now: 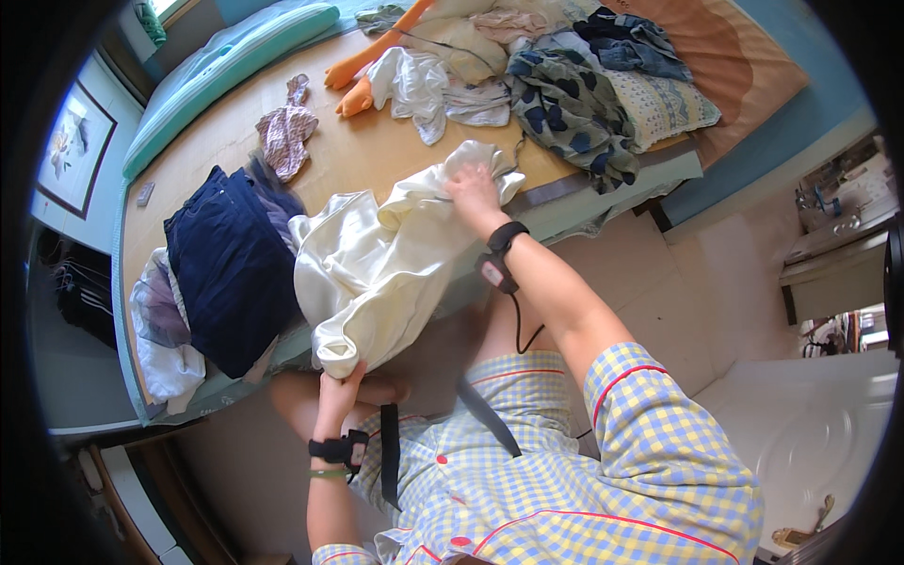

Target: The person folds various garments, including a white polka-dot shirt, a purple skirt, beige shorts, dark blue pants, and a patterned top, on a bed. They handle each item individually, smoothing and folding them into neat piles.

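A cream satin garment (388, 261) stretches between my two hands at the bed's edge. My left hand (339, 395) grips its lower end, fingers and thumb closed on a rolled edge. At its upper right end, my right hand (472, 191) lies on the bunched fabric; the fingertips are partly hidden, so whether they grip it cannot be told. Dark navy trousers (229, 268) lie folded just left of the satin, over a white garment (166, 353). A pink patterned cloth (288, 134) rests further back on the mat.
A grey cloth with dark spots (565, 106), denim clothing (632, 42), a patterned pillow (660, 106) and white clothes (417, 85) are heaped at the back right. An orange plush leg (381, 53) lies there. A teal bolster (233, 78) lines the far left; a door (812, 438) stands at right.
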Demonstrator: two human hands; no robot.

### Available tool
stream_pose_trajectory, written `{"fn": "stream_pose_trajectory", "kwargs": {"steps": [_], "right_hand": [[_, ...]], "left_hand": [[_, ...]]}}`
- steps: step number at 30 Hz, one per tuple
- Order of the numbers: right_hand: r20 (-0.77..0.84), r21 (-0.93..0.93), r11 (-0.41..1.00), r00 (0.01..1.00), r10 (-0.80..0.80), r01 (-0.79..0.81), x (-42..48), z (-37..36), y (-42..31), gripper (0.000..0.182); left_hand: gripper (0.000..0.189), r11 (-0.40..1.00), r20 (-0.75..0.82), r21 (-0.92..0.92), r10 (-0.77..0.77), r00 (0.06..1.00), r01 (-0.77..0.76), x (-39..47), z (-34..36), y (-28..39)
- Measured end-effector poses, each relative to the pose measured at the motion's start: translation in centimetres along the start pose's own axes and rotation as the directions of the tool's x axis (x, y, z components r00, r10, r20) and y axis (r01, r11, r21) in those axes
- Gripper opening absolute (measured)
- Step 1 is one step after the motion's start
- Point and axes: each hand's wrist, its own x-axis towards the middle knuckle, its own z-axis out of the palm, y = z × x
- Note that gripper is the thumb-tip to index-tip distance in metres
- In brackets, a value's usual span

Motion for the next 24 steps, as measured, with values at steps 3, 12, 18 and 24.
{"fn": "stream_pose_trajectory", "kwargs": {"steps": [3,12,18,24], "right_hand": [[0.137,0.249,0.968,0.991,-0.003,-0.032,0.0,-2.2,-2.2,0.013],[0.311,0.793,0.608,0.831,-0.461,0.041,-3.4,-22.7,-12.3,0.025],[0.281,0.927,0.349,0.873,-0.398,-0.139,-4.6,-22.9,-11.8,0.025],[0.158,0.955,0.276,0.976,-0.149,-0.112,-3.8,-21.5,-9.6,0.050]], "left_hand": [[0.030,0.954,0.339,0.298,-0.121,0.933,0.016,-1.7,-1.6,4.1],[0.081,0.722,-0.094,0.249,0.682,0.726,-0.646,-2.1,-0.1,16.1],[0.035,0.883,0.012,-0.110,0.460,0.888,-0.456,-1.4,-0.3,16.1],[0.008,0.883,-0.188,-0.178,0.403,0.896,-0.435,-3.4,-6.1,17.0]]}}
